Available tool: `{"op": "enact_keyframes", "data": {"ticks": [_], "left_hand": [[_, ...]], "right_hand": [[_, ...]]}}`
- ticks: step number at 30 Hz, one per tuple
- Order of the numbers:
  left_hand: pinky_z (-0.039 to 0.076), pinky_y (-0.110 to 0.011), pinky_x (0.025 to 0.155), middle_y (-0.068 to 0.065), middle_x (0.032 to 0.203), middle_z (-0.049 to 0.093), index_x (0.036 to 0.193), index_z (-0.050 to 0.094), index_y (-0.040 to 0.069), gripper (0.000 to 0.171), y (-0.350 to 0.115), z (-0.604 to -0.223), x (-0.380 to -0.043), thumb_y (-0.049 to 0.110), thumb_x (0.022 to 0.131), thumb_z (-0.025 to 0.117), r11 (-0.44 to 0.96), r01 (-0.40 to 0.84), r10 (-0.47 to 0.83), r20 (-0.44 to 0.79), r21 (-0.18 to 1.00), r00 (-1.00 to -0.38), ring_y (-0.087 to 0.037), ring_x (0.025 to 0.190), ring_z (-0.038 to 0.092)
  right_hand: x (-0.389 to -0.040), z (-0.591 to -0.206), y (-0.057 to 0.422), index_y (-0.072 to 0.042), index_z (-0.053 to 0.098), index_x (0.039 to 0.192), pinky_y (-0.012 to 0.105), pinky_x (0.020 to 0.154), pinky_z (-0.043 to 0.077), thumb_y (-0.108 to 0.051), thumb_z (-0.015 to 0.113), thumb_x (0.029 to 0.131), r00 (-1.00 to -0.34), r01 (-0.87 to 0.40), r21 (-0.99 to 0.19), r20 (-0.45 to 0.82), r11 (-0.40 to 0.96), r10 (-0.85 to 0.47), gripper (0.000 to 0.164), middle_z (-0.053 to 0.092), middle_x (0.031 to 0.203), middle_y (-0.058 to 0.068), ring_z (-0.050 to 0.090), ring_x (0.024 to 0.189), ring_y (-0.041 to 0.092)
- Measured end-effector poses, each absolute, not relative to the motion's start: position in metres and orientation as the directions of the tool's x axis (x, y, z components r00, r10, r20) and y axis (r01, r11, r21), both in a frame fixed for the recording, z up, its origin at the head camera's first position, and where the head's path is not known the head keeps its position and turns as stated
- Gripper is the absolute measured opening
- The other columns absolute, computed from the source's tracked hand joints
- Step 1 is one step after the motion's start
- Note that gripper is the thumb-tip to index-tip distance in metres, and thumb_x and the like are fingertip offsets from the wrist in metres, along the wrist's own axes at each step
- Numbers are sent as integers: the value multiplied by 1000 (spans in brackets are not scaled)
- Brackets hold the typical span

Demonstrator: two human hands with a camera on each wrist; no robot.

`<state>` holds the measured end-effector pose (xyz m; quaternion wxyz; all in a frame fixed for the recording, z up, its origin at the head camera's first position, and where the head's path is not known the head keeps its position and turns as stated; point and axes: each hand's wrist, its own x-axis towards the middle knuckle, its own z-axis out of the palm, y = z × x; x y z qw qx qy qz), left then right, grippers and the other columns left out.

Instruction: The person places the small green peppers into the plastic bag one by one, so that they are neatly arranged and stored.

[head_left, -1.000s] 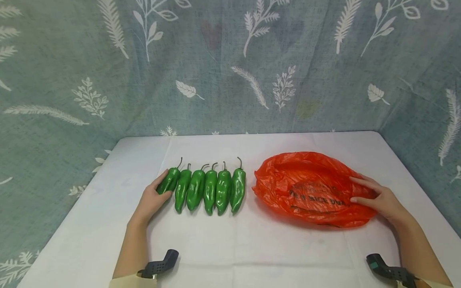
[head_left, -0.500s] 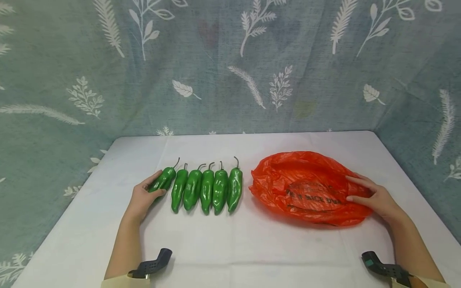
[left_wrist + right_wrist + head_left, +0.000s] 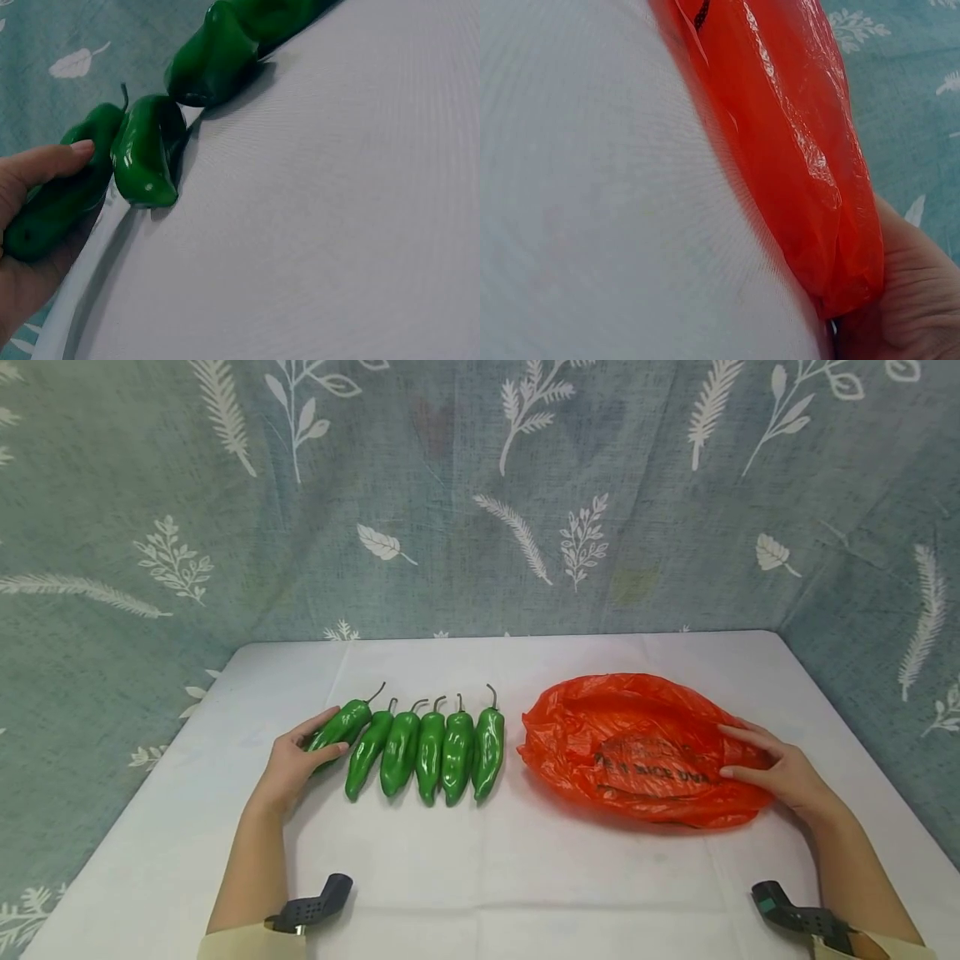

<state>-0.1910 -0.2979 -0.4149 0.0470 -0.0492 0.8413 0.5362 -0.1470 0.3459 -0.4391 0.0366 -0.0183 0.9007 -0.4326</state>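
Observation:
Thumb and fingers of my left hand (image 3: 288,767) grip the leftmost green pepper (image 3: 342,727), which slants with its stem up and to the right. In the left wrist view, that pepper (image 3: 60,201) lies in the palm under the thumb, its stem end against the neighbouring pepper (image 3: 148,150). Several more green peppers (image 3: 431,756) lie side by side in a row, stems away from me. My right hand (image 3: 798,781) rests on the right end of a crumpled red plastic bag (image 3: 645,756), index finger and thumb spread over it. The other fingers are mostly hidden.
A white cloth covers the table (image 3: 480,868), whose far edge meets a green leaf-patterned curtain (image 3: 450,552). A narrow strip of cloth separates the pepper row from the bag's left rim. Dark wrist devices (image 3: 315,906) sit on both forearms.
My left hand has moved slightly left and tilted the leftmost pepper further. The second pepper has also come to slant, its lower tip shifting left. My right hand stays on the bag.

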Motion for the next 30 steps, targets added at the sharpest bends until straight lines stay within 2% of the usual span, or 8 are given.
{"op": "enact_keyframes", "data": {"ticks": [2, 5, 9, 12, 18, 24, 27, 30], "left_hand": [[29, -46, 110, -12, 154, 26, 147, 35, 19, 75, -297, -412, -192, 30, 84, 72, 437, -115, -15, -121, 892, -993, -32, 138, 26], [34, -35, 106, -12, 152, 31, 146, 38, 17, 73, -297, -408, -194, 31, 83, 73, 458, -75, 16, -93, 886, -996, -30, 136, 30], [40, -16, 91, -11, 150, 35, 144, 42, 19, 70, -297, -404, -197, 34, 83, 72, 455, -55, 41, -83, 889, -996, -23, 131, 35], [41, -11, 85, -12, 149, 37, 144, 43, 20, 68, -296, -400, -198, 34, 84, 72, 441, -56, 62, -93, 896, -994, -21, 129, 37], [42, -13, 88, -12, 148, 38, 143, 44, 19, 67, -290, -395, -202, 33, 84, 72, 453, -10, 149, -87, 892, -985, -24, 132, 37], [46, -15, 89, 2, 138, 48, 142, 44, 15, 61, -284, -391, -207, 18, 87, 69, 327, 25, 254, -62, 945, -965, -5, 119, 48], [47, -16, 89, 13, 130, 51, 141, 46, 12, 59, -280, -390, -210, 14, 87, 69, 297, 44, 305, -51, 954, -951, 0, 115, 51], [47, -17, 89, 17, 128, 53, 140, 48, 11, 58, -274, -389, -213, 13, 86, 70, 301, 61, 337, -46, 952, -941, 1, 114, 51]], "right_hand": [[-147, -439, 347, -10, 40, 143, 34, 92, 49, -29, 70, 85, -996, -2, -781, -51, 624, -67, 68, 18, 152, 27, 17, 135, 50], [-148, -439, 348, -10, 41, 143, 10, 80, 44, -28, 70, 85, -996, -4, -789, -49, 614, -70, 68, 18, 153, 27, 16, 135, 50], [-148, -441, 347, -9, 41, 143, 3, 75, 39, -28, 70, 85, -997, -11, -799, -40, 602, -70, 67, 17, 152, 27, 16, 135, 51], [-149, -440, 345, -9, 42, 142, 2, 75, 38, -28, 70, 85, -997, -8, -803, -41, 597, -68, 67, 18, 152, 27, 17, 135, 51], [-149, -441, 345, -12, 41, 143, 10, 81, 44, -31, 70, 85, -998, 28, -797, -61, 603, -35, 68, 19, 153, 25, 18, 136, 49], [-148, -441, 345, -12, 42, 143, 6, 80, 41, -30, 70, 85, -998, 29, -811, -60, 584, -35, 66, 21, 152, 26, 20, 136, 48], [-148, -441, 345, -9, 43, 142, 28, 95, 46, -27, 69, 86, -997, 14, -804, -53, 594, -48, 65, 21, 152, 26, 19, 136, 48], [-148, -441, 345, -7, 42, 142, 54, 100, 38, -25, 69, 86, -997, 6, -800, -49, 600, -55, 64, 22, 152, 25, 18, 136, 48]]}}
